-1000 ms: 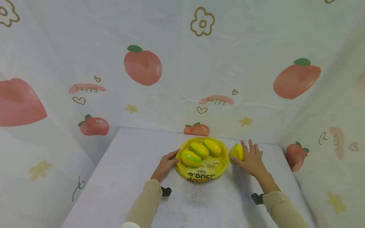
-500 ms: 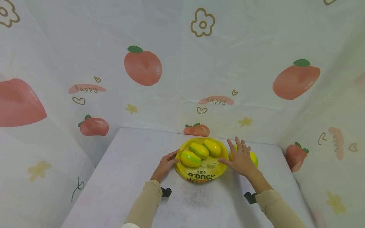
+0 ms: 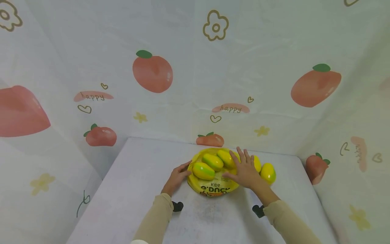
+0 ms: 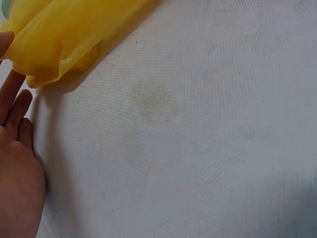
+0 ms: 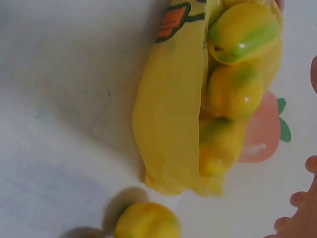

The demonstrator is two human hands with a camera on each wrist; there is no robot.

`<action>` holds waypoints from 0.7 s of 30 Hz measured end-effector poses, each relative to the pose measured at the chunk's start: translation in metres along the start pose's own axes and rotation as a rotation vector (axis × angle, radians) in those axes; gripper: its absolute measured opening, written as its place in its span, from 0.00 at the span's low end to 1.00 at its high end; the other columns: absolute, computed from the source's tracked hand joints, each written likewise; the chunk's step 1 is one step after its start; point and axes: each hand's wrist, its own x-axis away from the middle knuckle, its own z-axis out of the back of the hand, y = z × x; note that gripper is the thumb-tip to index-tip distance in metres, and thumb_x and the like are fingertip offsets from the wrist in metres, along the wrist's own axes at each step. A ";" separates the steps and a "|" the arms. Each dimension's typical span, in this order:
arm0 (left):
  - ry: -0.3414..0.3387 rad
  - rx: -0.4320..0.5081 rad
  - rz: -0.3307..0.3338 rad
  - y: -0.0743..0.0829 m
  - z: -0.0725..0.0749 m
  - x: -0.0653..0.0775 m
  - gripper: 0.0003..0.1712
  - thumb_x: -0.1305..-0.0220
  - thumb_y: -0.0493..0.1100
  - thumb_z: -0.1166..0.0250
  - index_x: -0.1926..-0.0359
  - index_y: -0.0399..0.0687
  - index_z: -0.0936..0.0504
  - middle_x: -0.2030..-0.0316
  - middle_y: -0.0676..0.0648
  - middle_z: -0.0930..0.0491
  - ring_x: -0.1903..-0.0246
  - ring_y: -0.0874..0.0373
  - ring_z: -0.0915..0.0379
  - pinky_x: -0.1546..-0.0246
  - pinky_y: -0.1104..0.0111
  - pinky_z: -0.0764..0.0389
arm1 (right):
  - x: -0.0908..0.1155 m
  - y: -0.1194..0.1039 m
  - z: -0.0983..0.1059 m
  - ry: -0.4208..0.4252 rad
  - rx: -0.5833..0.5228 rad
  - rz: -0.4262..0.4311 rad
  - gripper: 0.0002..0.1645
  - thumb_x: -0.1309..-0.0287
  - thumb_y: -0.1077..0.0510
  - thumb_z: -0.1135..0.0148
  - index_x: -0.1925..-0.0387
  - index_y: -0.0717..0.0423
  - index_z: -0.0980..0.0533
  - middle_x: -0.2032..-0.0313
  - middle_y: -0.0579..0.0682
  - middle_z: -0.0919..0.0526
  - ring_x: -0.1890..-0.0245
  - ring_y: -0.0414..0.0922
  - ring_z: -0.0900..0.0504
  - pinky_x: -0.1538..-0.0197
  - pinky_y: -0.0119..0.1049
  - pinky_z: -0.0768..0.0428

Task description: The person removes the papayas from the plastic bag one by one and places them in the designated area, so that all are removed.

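Observation:
A yellow plastic bag point(image 3: 233, 185), its rim spread into a round mouth, rests on the table with three glossy yellow-green mangoes point(image 3: 203, 170) inside. The left hand point(image 3: 176, 179) pinches the bag's left rim; in the left wrist view its thumb and a finger meet the yellow film point(image 4: 74, 29). Over the bag's right rim hovers the right hand point(image 3: 246, 172), fingers spread and holding nothing. In the right wrist view that hand point(image 5: 304, 213) shows at the right edge, apart from the bagged mangoes point(image 5: 237, 90). Two more mangoes point(image 3: 268, 173) lie on the table beyond it, one partly hidden.
The white table point(image 3: 146, 169) meets a pale cloth backdrop point(image 3: 182, 112) printed with peaches, flowers and hearts, which rises behind it and on both sides. One loose mango point(image 5: 147, 222) lies close to the bag in the right wrist view.
From beside the loose mangoes, the right hand has moved left to the bag's right rim, uncovering the mangoes on the right. The left hand and the bag stay where they were.

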 end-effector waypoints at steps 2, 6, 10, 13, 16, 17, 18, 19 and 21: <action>-0.001 0.000 0.001 -0.001 0.000 0.000 0.29 0.34 0.49 0.35 0.32 0.69 0.24 0.26 0.54 0.30 0.21 0.47 0.46 0.20 0.42 0.49 | -0.002 -0.005 -0.003 0.010 0.001 0.018 0.62 0.46 0.24 0.37 0.20 0.51 0.45 0.20 0.64 0.53 0.21 0.72 0.54 0.27 0.78 0.51; -0.006 0.007 -0.001 -0.001 0.001 -0.001 0.30 0.35 0.50 0.34 0.32 0.71 0.24 0.27 0.55 0.30 0.21 0.47 0.46 0.20 0.42 0.49 | -0.004 -0.012 -0.011 0.015 0.015 0.048 0.62 0.46 0.24 0.36 0.21 0.51 0.44 0.20 0.64 0.51 0.21 0.70 0.51 0.27 0.77 0.46; -0.008 0.015 -0.004 -0.001 0.001 -0.004 0.30 0.35 0.51 0.33 0.32 0.71 0.23 0.27 0.56 0.30 0.21 0.47 0.46 0.20 0.42 0.49 | -0.005 -0.021 -0.017 0.010 -0.025 0.072 0.62 0.46 0.26 0.34 0.21 0.52 0.45 0.20 0.64 0.50 0.22 0.70 0.50 0.26 0.75 0.44; -0.008 0.015 0.001 -0.001 0.001 -0.004 0.30 0.36 0.52 0.33 0.32 0.71 0.23 0.27 0.56 0.30 0.21 0.47 0.46 0.20 0.42 0.49 | -0.006 -0.028 -0.021 -0.007 -0.060 0.091 0.62 0.46 0.27 0.33 0.21 0.54 0.45 0.21 0.66 0.50 0.22 0.71 0.51 0.25 0.73 0.44; -0.009 0.012 0.005 -0.001 0.001 -0.004 0.30 0.35 0.52 0.33 0.32 0.71 0.24 0.27 0.56 0.30 0.21 0.47 0.46 0.20 0.42 0.49 | -0.007 -0.034 -0.025 -0.027 -0.063 0.110 0.63 0.47 0.27 0.32 0.21 0.55 0.45 0.21 0.66 0.49 0.22 0.71 0.50 0.25 0.71 0.43; -0.010 0.011 0.007 -0.002 0.001 -0.004 0.30 0.35 0.52 0.33 0.32 0.71 0.24 0.27 0.56 0.30 0.21 0.47 0.46 0.20 0.42 0.49 | -0.008 -0.036 -0.026 -0.032 -0.058 0.117 0.63 0.47 0.27 0.32 0.21 0.55 0.45 0.21 0.66 0.49 0.22 0.71 0.49 0.25 0.70 0.42; -0.010 0.008 0.009 -0.002 0.001 -0.004 0.30 0.35 0.52 0.34 0.32 0.72 0.24 0.26 0.56 0.31 0.21 0.47 0.46 0.20 0.42 0.49 | -0.008 -0.038 -0.027 -0.033 -0.058 0.122 0.63 0.47 0.27 0.32 0.21 0.54 0.44 0.22 0.66 0.48 0.22 0.71 0.48 0.25 0.70 0.41; -0.011 0.006 0.008 -0.003 0.001 -0.004 0.30 0.35 0.52 0.34 0.32 0.71 0.24 0.26 0.55 0.31 0.21 0.47 0.46 0.20 0.42 0.49 | -0.009 -0.040 -0.028 -0.032 -0.055 0.128 0.63 0.47 0.27 0.31 0.21 0.54 0.44 0.22 0.66 0.47 0.23 0.71 0.46 0.25 0.69 0.40; -0.012 0.006 0.008 -0.004 0.001 -0.003 0.30 0.35 0.52 0.34 0.32 0.71 0.24 0.26 0.55 0.31 0.21 0.47 0.47 0.20 0.42 0.49 | -0.010 -0.044 -0.029 -0.030 -0.056 0.141 0.62 0.48 0.28 0.31 0.22 0.54 0.43 0.22 0.66 0.46 0.24 0.70 0.44 0.25 0.66 0.37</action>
